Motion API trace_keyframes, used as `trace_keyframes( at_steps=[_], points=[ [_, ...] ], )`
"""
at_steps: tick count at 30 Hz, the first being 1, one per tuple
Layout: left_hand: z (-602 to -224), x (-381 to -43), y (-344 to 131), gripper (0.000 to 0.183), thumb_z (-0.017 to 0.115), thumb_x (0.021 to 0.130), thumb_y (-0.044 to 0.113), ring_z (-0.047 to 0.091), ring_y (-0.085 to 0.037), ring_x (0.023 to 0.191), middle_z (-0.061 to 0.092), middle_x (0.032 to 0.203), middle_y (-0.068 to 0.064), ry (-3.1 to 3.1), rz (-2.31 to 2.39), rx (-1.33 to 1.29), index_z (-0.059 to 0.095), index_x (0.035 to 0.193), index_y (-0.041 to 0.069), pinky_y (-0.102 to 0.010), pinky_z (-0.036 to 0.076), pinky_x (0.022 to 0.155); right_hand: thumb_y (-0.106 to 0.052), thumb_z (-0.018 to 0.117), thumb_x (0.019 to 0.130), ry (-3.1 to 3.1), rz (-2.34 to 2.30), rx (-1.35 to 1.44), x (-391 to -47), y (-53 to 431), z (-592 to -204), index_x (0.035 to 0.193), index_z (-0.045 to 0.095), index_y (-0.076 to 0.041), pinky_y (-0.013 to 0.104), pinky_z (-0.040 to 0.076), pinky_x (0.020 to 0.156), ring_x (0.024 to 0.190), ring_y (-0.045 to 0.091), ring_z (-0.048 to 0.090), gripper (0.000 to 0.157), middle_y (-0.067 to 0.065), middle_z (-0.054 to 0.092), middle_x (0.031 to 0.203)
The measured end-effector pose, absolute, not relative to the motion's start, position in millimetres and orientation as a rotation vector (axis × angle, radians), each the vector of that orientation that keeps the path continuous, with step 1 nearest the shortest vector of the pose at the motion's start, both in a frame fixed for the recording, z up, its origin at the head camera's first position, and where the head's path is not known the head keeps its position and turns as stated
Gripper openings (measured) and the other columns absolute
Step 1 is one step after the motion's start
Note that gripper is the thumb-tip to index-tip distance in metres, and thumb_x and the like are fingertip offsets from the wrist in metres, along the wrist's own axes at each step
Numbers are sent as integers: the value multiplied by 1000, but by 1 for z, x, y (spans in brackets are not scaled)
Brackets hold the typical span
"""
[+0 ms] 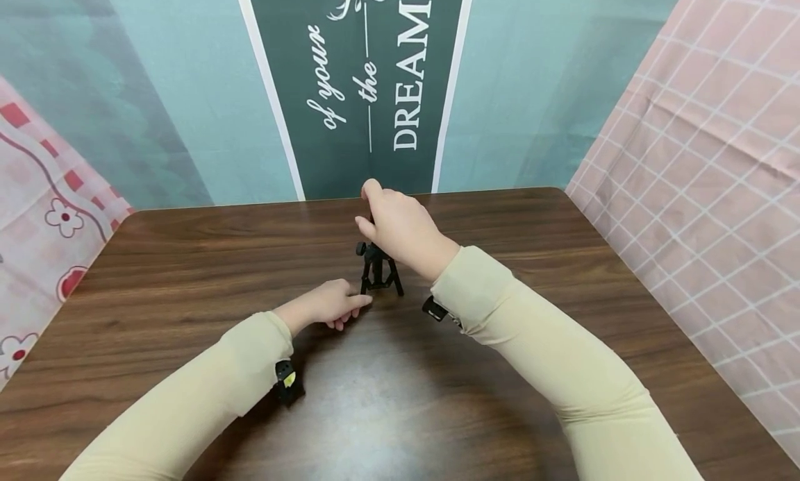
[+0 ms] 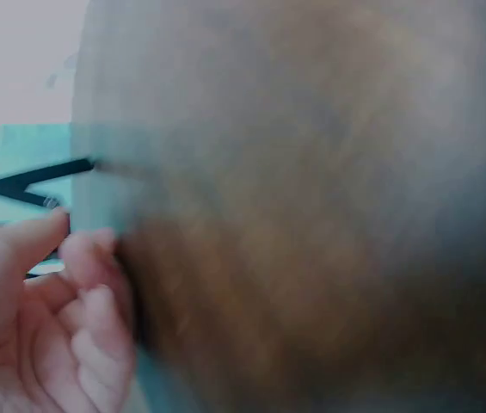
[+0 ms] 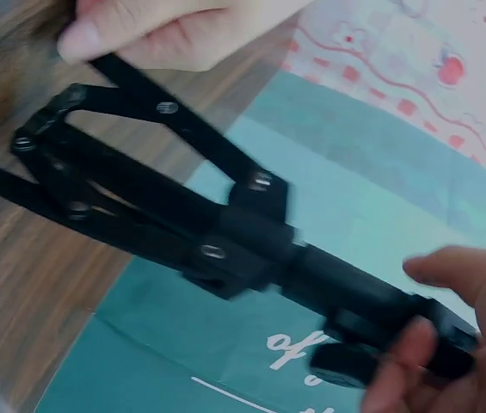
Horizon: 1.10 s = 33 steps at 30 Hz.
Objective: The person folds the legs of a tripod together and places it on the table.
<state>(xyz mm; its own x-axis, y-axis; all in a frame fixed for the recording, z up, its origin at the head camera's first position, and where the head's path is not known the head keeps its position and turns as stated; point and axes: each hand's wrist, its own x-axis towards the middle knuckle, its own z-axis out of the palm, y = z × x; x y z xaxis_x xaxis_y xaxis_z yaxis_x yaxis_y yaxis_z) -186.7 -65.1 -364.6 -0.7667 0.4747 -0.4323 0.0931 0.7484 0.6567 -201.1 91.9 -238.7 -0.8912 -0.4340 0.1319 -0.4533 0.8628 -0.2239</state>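
A small black tripod (image 1: 378, 267) stands on the wooden table with its legs spread. My right hand (image 1: 403, 224) is at its upper end, partly hiding the top; in the right wrist view the fingers (image 3: 410, 348) curl round the tube by a dark knob (image 3: 343, 365). At the foot of one leg is my left hand (image 1: 331, 304). Seen from the right wrist, the left hand (image 3: 169, 30) pinches that leg near its tip. Hinged braces (image 3: 118, 101) join the legs to the centre column. The left wrist view shows part of a leg (image 2: 49, 174) above the thumb.
The brown wood-grain table (image 1: 187, 259) reaches back to a teal cloth (image 1: 519, 85) with white lettering. A pink checked cloth (image 1: 719, 155) borders the right side, and a flowered cloth (image 1: 50, 224) the left. Both wrists wear dark straps with small devices.
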Motion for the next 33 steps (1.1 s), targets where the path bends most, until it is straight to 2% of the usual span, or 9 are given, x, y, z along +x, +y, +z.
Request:
trace_keyframes(
  at_steps=[2,5,8,12,17,21,28,30,33],
  points=[
    [-361,-191,-72,35,54,95,33,53,-14,46,50,54,-3,2339,822,439,60,79,3,-28,48,47,-33,56,93,-3020,474,685,-200,94,-235,134,36,-5,32,50,70,83,19,60,53,11,58,112],
    [-355,-198,-80,33,61,91,29,51,-15,51,55,62,-6,2350,839,462,56,107,1,-29,46,50,-40,58,91,-3083,597,660,-196,100,-229,146,20,-8,36,46,86,106,22,55,74,14,41,137],
    [-353,-202,-84,61,66,88,26,52,-17,60,60,85,-10,2338,929,519,37,137,4,-31,46,56,-46,60,88,-3111,670,651,-191,113,-229,149,11,-10,38,45,88,105,22,53,86,14,33,141],
    [-355,-205,-85,81,70,85,27,59,-18,82,52,123,-17,2345,976,616,22,147,8,-36,49,73,-46,63,86,-3170,670,673,-191,136,-243,149,7,-7,38,42,93,105,24,53,93,17,28,143],
    [-359,-207,-87,83,72,84,22,63,-20,93,31,146,-20,2342,1029,690,22,147,5,-38,48,85,-32,66,88,-3274,572,800,-196,152,-277,142,31,3,41,40,97,117,29,51,73,20,48,132],
    [-362,-209,-87,80,71,84,18,64,-19,92,26,148,-20,2277,1079,729,23,146,3,-37,48,86,-21,64,90,-3294,582,902,-194,153,-300,129,49,4,36,48,85,98,23,62,49,13,65,106],
    [-365,-214,-86,76,69,85,10,61,-27,103,37,140,-24,2170,1161,777,24,144,-3,-39,46,91,-14,56,94,-3214,607,976,-187,145,-319,97,66,-1,30,48,65,68,14,59,16,7,67,81],
    [-366,-215,-85,76,69,84,9,59,-29,107,41,137,-25,2157,1172,782,24,144,-3,-39,46,91,-10,55,94,-3186,604,975,-186,144,-324,86,65,-3,28,45,61,62,11,55,15,5,65,74],
    [-366,-215,-83,75,70,84,9,59,-30,107,41,136,-25,2167,1165,770,26,144,-3,-38,47,90,-7,56,93,-3142,579,979,-185,144,-329,84,66,-2,26,46,61,63,8,56,15,3,65,72]
  ],
)
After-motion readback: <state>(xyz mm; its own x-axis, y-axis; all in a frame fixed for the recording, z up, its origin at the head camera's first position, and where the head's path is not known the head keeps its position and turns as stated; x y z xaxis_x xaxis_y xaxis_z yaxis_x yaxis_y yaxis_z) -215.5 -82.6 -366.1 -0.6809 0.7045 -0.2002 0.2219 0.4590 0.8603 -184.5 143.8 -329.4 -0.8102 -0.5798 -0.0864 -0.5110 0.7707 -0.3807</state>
